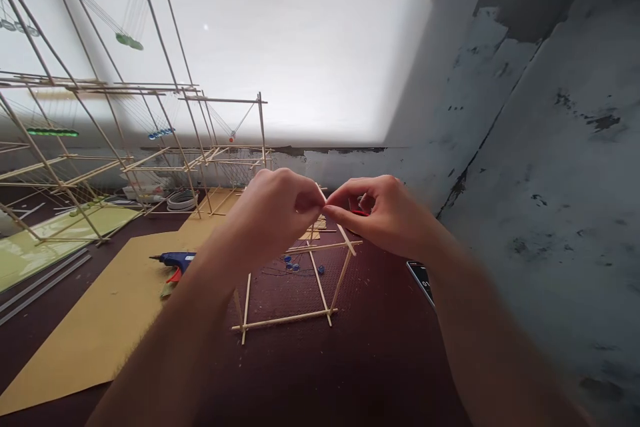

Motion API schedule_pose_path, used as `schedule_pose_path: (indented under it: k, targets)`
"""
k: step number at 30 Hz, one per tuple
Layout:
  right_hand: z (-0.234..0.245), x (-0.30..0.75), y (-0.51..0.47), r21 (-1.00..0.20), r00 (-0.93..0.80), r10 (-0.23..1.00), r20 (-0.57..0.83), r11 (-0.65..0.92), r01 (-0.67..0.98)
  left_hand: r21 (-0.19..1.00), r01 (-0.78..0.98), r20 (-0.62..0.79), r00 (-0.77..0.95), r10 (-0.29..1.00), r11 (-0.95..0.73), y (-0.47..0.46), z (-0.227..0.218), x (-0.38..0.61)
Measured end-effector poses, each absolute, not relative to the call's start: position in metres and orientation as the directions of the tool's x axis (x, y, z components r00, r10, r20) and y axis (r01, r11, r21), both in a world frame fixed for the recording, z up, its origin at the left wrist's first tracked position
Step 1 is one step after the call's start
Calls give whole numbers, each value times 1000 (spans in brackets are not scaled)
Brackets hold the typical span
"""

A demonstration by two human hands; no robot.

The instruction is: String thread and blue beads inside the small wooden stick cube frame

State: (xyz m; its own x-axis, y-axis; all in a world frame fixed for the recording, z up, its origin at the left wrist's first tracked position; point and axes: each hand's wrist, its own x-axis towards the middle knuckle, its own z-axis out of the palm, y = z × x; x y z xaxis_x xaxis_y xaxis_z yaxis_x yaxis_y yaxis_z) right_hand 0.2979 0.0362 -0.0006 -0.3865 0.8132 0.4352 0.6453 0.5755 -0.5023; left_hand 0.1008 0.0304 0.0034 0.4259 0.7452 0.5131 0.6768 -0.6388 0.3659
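My left hand [280, 213] and my right hand [383, 210] meet fingertip to fingertip above a small frame of thin wooden sticks [285, 320]. Each is closed in a pinch; whatever lies between the fingers is too small or hidden to make out. Under them, several blue glass beads [291, 265] on fine threads show inside the frame, one of them apart to the right. The frame stands on the dark table, its upper left part covered by my left hand and forearm.
A blue glue gun [173, 259] lies on a tan board [105, 300] at left. Behind rises a tall stick structure [150, 90] with hanging beads. A phone [421, 280] lies beside my right forearm, close to the peeling wall [540, 167]. A tape roll [181, 200] sits farther back.
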Motion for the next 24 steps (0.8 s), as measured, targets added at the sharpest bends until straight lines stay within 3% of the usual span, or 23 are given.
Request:
schedule_pose_path:
  k: [13,24]
  targets:
    - [-9,287,47,-614,-323,828,459,558,558,363,701,507,404,762,-613,31,3,101]
    - [-13,287,48,-655,-249,820,515,564,503,439,695,465,366,806,-569,30,4,104]
